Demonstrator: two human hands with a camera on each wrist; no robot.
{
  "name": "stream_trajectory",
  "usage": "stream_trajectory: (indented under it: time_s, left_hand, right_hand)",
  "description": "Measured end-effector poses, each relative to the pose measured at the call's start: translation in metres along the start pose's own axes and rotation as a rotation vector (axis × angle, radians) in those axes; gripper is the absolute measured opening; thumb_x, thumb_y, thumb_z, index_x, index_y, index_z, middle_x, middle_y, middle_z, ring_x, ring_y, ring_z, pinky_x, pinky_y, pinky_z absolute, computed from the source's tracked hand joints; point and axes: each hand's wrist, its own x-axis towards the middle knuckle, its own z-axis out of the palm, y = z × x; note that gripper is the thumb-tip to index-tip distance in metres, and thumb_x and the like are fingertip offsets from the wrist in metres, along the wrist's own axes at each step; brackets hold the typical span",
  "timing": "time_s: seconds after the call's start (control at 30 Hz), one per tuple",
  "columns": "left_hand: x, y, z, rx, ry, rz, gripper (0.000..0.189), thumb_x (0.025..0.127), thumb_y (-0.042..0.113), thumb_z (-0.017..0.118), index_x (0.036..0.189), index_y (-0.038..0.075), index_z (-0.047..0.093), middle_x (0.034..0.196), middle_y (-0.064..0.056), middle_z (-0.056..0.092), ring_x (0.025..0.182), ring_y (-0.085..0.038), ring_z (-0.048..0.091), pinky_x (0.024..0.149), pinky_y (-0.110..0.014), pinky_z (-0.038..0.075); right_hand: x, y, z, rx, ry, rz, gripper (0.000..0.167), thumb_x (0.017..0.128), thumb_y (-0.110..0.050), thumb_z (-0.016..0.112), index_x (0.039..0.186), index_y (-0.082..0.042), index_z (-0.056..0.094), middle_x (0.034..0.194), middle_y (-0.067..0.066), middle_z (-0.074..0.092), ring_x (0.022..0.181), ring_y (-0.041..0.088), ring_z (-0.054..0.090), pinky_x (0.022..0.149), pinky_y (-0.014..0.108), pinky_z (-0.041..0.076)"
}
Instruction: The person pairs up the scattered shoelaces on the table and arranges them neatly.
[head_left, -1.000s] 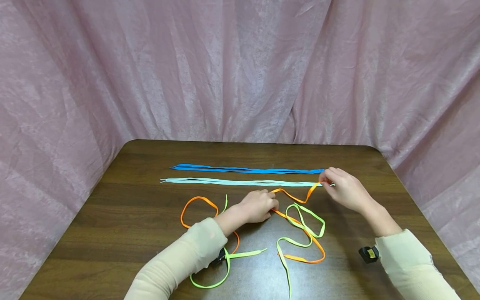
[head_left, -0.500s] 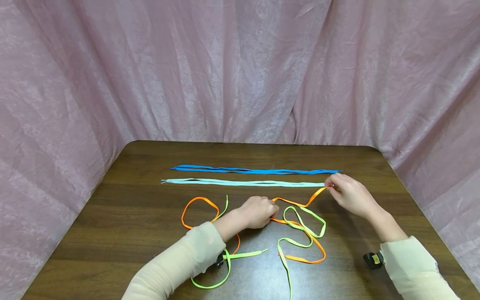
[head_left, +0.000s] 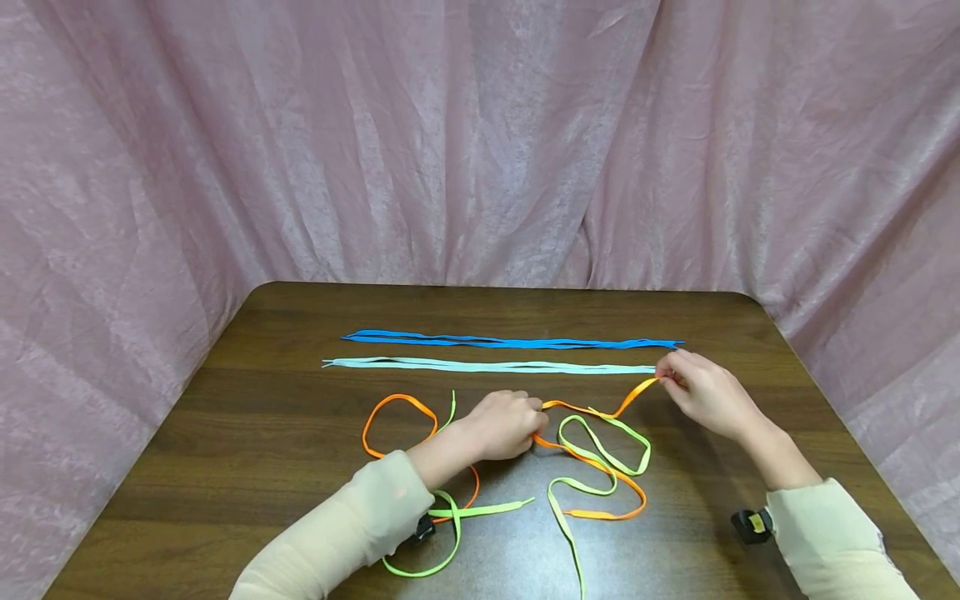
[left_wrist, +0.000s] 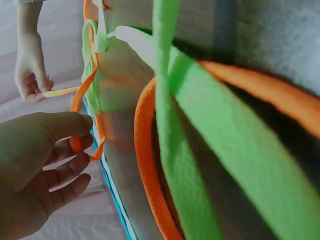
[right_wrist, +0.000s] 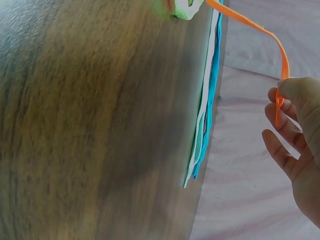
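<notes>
An orange shoelace (head_left: 561,406) runs between both hands, its remaining length looping over the table. My left hand (head_left: 504,425) pinches it partway along, thumb against fingers, as the left wrist view shows. My right hand (head_left: 708,396) pinches it close to one end, and the tip (right_wrist: 278,119) hangs below the thumb in the right wrist view. Yellow-green laces (head_left: 573,487) lie in loops tangled with the orange one. One yellow-green lace (left_wrist: 220,105) crosses close in front of the left wrist camera. Part of the tangle is hidden under the left forearm.
Farther back, a folded blue lace (head_left: 480,341) and a folded mint lace (head_left: 480,365) lie straight and side by side across the brown table (head_left: 225,467). The right hand is near their right ends. Pink curtains (head_left: 450,150) hang behind the table.
My right hand has moved slightly right and nearer, drawing the orange lace's end with it. My left hand has shifted a little nearer and left. The loops between have shifted slightly.
</notes>
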Motion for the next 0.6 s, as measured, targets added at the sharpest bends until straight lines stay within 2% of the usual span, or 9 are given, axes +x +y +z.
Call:
stream_trajectory:
  time_s: [0.27,0.6]
  left_hand:
    - [-0.017,-0.006,-0.009,-0.074,0.125,-0.005,0.01,0.077,0.015,0.068,0.074,0.023,0.063,0.072,0.011,0.056,0.068,-0.011,0.053,0.056,-0.022,0.038]
    - [-0.05,-0.019,-0.023,-0.129,0.211,-0.026,0.008,0.075,0.017,0.069,0.074,0.022,0.062,0.072,0.011,0.056,0.066,-0.008,0.048,0.058,-0.021,0.039]
  right_hand:
    - [-0.004,0.002,-0.003,-0.01,0.006,0.003,0.025,0.07,0.002,0.071,0.082,-0.015,0.057,0.076,-0.011,0.053,0.066,0.004,0.049,0.056,0.027,0.043]
    - [-0.016,0.012,-0.013,-0.021,0.003,0.036,0.026,0.069,0.004,0.071,0.082,-0.015,0.058,0.075,-0.012,0.053,0.066,0.002,0.046,0.057,0.018,0.038]
